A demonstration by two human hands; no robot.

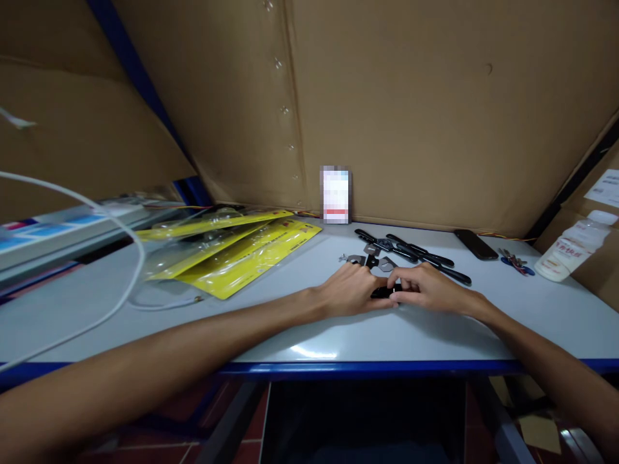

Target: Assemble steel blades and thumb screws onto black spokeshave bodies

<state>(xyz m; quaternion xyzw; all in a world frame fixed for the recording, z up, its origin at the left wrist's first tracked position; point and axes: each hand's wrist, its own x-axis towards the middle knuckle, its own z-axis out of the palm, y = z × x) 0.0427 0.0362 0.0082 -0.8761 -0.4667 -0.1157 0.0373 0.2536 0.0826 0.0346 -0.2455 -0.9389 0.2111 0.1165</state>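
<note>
Low over the table, my left hand point(349, 290) is closed around a small black piece point(382, 292), whose kind I cannot make out behind the fingers. From the other side my right hand point(428, 287) pinches at the same piece, thumb and fingers bent. Just beyond my knuckles lie flat grey metal plates point(387, 263) with notched edges. Long black handle-like parts point(411, 252) are scattered behind them, some crossing one another.
Yellow cards with clear plastic blisters point(222, 280) are piled at left. A white cable point(137, 283) loops across the left side. Behind stands a lit, blurred phone point(336, 195). At right are a black phone point(476, 245), keys point(516, 261) and a plastic bottle point(573, 248).
</note>
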